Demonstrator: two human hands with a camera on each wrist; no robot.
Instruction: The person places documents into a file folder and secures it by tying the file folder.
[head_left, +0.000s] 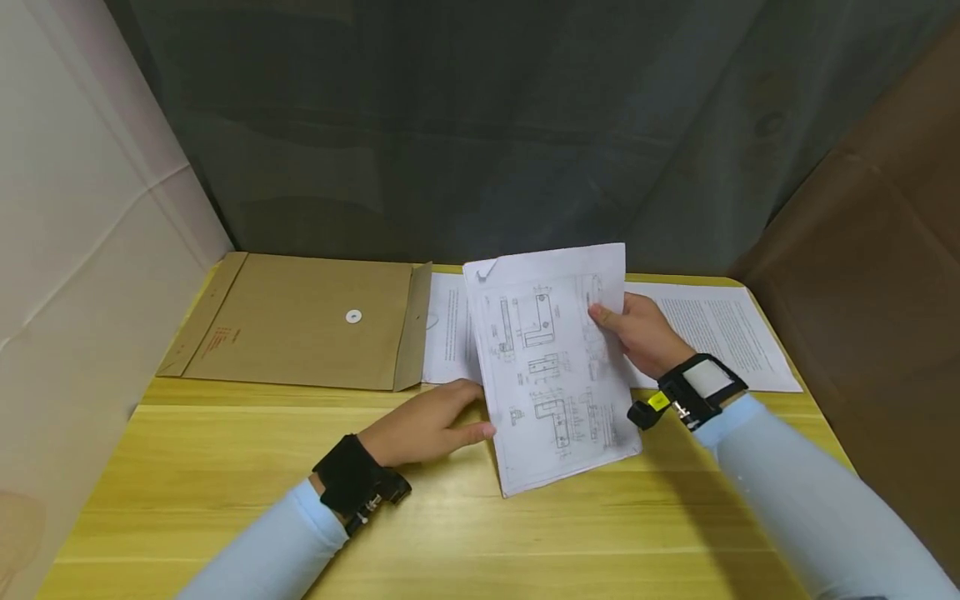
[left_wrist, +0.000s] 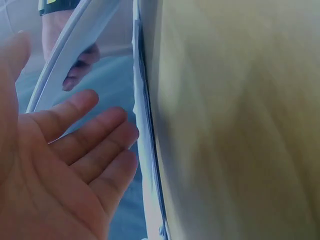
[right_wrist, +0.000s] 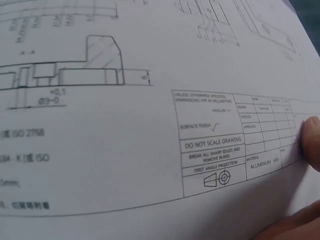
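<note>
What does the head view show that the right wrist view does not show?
Only the head view shows the brown envelope, the yellow table, the text pages lying flat and the left hand, open beside the drawing sheets. Only the right wrist view shows the title block, reading "DO NOT SCALE DRAWING". Both show the sheets pinched by the right hand.

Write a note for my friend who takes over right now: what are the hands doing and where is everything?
Right hand pinches the drawings, held tilted above the table.
Left hand is open, fingertips by the drawings' left edge.
Envelope lies flat at back left, flap open, with a printed sheet beside it; another printed page lies at back right.
Done: drawings are out, in hand.
Left: putting them down or away.
</note>
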